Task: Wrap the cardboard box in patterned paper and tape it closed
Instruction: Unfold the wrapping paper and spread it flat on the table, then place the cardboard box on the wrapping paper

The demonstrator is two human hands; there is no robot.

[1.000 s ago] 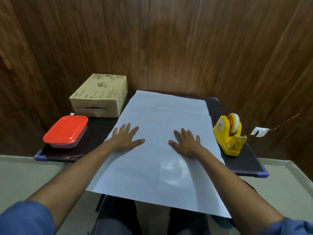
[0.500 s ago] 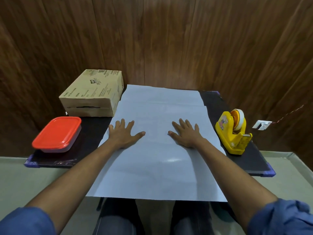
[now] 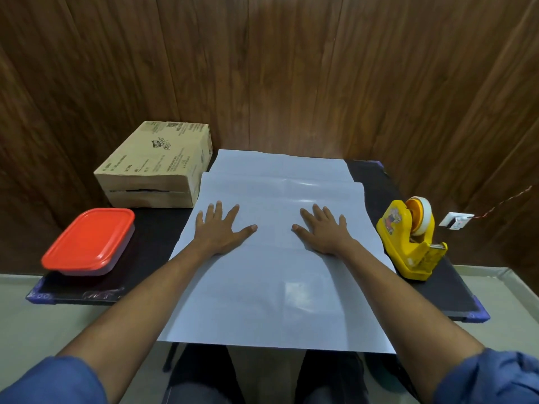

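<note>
Pale blue-white paper (image 3: 277, 266) lies spread flat over the middle of the dark counter (image 3: 154, 246), its plain side up, its near edge hanging past the counter's front over the person's knees; at the far end a second sheet edge shows beneath the top one. Both hands press palm-down on the sheet, side by side and a little apart: the left hand (image 3: 219, 233) near the sheet's left edge, the right hand (image 3: 324, 233) toward its right, each with fingers (image 3: 218, 211) straight and spread, gripping nothing. A cardboard box (image 3: 157, 164) stands at the far left corner, just beside the paper's left edge. Nearer on the left sits a red-lidded container (image 3: 89, 242). A yellow tape dispenser (image 3: 412, 239) stands on the right, close beside the paper's right edge.
</note>
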